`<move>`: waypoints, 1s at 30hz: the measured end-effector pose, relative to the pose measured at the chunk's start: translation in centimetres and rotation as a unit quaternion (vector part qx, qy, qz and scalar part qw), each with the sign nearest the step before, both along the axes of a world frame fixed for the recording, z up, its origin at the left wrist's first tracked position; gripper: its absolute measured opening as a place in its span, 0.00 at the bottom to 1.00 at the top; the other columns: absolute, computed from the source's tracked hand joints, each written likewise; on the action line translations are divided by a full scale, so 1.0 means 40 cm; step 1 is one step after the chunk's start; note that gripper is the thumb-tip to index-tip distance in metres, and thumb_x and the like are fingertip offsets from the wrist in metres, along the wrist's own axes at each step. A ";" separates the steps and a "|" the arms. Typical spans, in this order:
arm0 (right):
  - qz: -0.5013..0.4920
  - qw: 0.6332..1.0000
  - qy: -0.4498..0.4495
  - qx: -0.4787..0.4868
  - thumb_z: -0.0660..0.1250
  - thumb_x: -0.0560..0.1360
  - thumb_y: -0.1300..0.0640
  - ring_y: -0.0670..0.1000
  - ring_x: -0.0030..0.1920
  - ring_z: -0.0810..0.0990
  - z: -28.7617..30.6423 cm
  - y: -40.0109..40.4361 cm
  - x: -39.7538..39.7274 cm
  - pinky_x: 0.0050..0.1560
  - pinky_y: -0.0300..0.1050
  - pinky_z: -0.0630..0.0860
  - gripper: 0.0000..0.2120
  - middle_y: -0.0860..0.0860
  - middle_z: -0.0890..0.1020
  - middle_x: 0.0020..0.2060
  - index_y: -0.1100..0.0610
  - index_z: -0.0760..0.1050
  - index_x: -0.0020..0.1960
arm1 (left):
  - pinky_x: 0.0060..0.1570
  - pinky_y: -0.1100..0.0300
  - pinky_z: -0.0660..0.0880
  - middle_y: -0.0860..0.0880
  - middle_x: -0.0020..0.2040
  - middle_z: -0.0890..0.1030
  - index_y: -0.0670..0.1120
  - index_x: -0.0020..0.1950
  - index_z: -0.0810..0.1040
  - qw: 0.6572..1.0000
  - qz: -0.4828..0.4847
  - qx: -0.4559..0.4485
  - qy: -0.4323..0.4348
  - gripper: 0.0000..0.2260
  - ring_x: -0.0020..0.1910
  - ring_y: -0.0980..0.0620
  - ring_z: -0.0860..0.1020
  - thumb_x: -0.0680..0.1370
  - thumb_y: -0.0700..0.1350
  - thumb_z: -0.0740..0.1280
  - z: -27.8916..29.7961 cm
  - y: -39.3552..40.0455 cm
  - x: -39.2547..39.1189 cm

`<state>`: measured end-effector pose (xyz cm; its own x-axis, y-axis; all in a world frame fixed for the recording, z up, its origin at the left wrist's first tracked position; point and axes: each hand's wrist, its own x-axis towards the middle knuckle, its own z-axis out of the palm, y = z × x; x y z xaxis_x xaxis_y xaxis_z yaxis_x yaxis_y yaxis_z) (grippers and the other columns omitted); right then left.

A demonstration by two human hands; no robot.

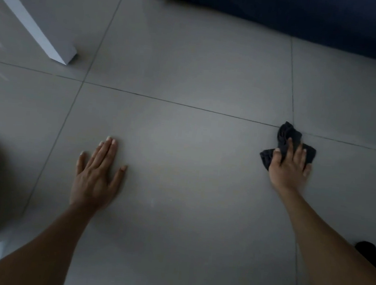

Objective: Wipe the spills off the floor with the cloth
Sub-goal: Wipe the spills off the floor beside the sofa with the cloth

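Rt hand [291,166] presses bunched dark cloth [286,138] on grey tile floor [189,73], at grout crossing near navy sofa [309,16]. Lt hand [97,175] flat, fingers spread, bracing. Risk: no spill visible in dim light; could miss patches.

Cloth [285,138] partly under right hand [289,168]; spills indiscernible.

Open tile floor [180,164] between both hands — white furniture leg [60,49] far-left, dark blue fabric [287,11] beyond.
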<state>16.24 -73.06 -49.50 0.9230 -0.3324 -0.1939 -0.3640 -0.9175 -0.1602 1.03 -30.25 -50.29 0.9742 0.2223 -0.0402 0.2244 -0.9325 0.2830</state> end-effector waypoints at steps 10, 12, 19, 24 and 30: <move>-0.064 0.998 0.006 0.021 0.44 0.80 0.42 0.52 0.78 0.43 0.005 0.142 -0.126 0.75 0.60 0.40 0.29 0.53 0.45 0.79 0.49 0.43 0.79 | 0.73 0.45 0.53 0.52 0.77 0.57 0.52 0.77 0.57 1.000 0.013 0.017 0.018 0.31 0.76 0.55 0.55 0.76 0.64 0.50 -0.001 0.015 -0.089; -0.053 0.998 -0.001 0.017 0.44 0.80 0.41 0.52 0.78 0.43 0.001 0.180 -0.139 0.75 0.60 0.40 0.29 0.53 0.45 0.79 0.49 0.44 0.79 | 0.73 0.46 0.53 0.53 0.78 0.57 0.52 0.77 0.57 1.000 0.014 0.014 0.013 0.30 0.76 0.55 0.55 0.77 0.62 0.50 0.002 0.020 -0.093; -0.003 1.000 -0.012 0.007 0.45 0.80 0.41 0.53 0.78 0.43 -0.002 0.362 -0.130 0.75 0.61 0.41 0.30 0.53 0.46 0.79 0.50 0.44 0.79 | 0.73 0.49 0.53 0.55 0.77 0.57 0.52 0.77 0.58 0.999 0.036 -0.014 -0.006 0.27 0.76 0.57 0.55 0.79 0.58 0.51 0.002 0.014 -0.087; 0.066 0.997 -0.032 0.017 0.45 0.80 0.41 0.54 0.78 0.45 -0.005 0.539 -0.093 0.74 0.62 0.41 0.30 0.55 0.48 0.79 0.51 0.47 0.79 | 0.74 0.50 0.52 0.52 0.78 0.55 0.49 0.78 0.55 0.999 0.048 -0.018 0.001 0.29 0.77 0.56 0.53 0.79 0.58 0.50 -0.007 0.019 -0.085; 0.156 0.986 -0.036 0.036 0.47 0.79 0.41 0.53 0.78 0.45 -0.008 0.755 -0.049 0.74 0.60 0.39 0.31 0.54 0.49 0.79 0.50 0.48 0.79 | 0.74 0.50 0.54 0.51 0.78 0.57 0.47 0.78 0.57 0.998 0.058 -0.015 -0.006 0.28 0.77 0.55 0.55 0.79 0.56 0.52 -0.004 0.020 -0.083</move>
<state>14.27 -42.88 -49.84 0.9904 -0.0167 -0.1372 -0.0502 -0.9683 -0.2446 -2.27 -29.47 -50.45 0.9423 0.3329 -0.0363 0.3270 -0.8915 0.3135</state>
